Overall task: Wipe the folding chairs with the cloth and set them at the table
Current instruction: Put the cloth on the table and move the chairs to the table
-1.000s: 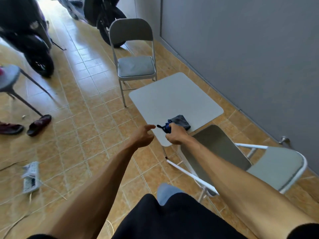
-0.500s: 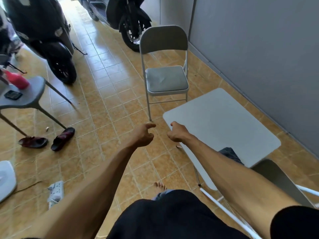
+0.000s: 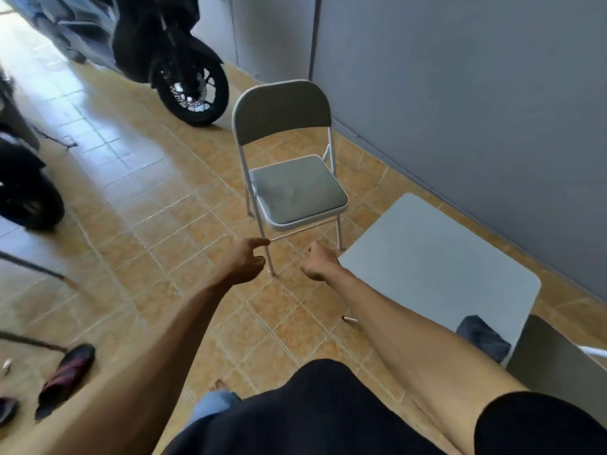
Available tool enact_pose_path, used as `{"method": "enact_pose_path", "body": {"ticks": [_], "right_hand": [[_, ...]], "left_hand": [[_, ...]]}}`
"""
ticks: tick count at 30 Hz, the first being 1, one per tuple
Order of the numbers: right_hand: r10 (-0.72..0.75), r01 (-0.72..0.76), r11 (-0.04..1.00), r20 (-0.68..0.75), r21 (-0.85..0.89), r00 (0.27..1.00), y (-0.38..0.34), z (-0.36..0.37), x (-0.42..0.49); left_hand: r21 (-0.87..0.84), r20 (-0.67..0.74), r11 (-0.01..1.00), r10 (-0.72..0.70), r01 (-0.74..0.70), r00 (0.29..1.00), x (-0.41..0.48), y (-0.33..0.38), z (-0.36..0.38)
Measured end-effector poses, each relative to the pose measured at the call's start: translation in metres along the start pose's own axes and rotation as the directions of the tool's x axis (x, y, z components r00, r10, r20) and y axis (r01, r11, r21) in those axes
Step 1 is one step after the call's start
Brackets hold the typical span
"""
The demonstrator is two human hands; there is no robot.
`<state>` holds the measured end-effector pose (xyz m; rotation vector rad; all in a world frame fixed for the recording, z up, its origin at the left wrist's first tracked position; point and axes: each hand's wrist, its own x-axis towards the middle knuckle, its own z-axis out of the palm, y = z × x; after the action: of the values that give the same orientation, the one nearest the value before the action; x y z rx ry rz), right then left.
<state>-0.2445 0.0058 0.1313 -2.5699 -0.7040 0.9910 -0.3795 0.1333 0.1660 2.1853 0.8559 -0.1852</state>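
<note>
Head view: we stretch both arms at the unfolded chair [image 3: 295, 188] mid-frame, left hand [image 3: 244, 264] half open, right hand [image 3: 317, 264] curled, both empty, cloth [image 3: 483, 338] parked lower right on the table [image 3: 427, 257], freeing us, we reckon, to pull the chair in

A home garage: parked motorbike [image 3: 170, 57] on tiled floor [image 3: 138, 205].
</note>
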Motion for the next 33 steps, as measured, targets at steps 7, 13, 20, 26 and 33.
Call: {"method": "enact_pose_path", "body": {"ticks": [7,13,20,26,33], "right_hand": [[0.178,-0.155,0.968,-0.101,0.196,0.979,-0.085,0.007,0.046],[0.286,-0.218,0.908,-0.149,0.357,0.946,-0.135,-0.003,0.118],[0.386,-0.283,0.845,-0.151,0.454,0.91,-0.194,-0.035,0.229],[0.394,-0.296,0.856,-0.165,0.423,0.904,-0.261,-0.07,0.31],[0.479,-0.358,0.819,-0.188,0.449,0.858,-0.324,-0.095,0.401]], "left_hand": [[0.178,0.158,0.964,0.171,-0.198,0.973,0.089,-0.025,-0.095],[0.232,0.26,0.904,0.297,-0.358,0.919,0.187,-0.032,-0.142],[0.252,0.338,0.873,0.325,-0.418,0.883,0.302,-0.04,-0.219],[0.256,0.345,0.86,0.346,-0.442,0.872,0.399,-0.031,-0.295],[0.244,0.435,0.779,0.445,-0.578,0.783,0.505,-0.022,-0.352]]}}
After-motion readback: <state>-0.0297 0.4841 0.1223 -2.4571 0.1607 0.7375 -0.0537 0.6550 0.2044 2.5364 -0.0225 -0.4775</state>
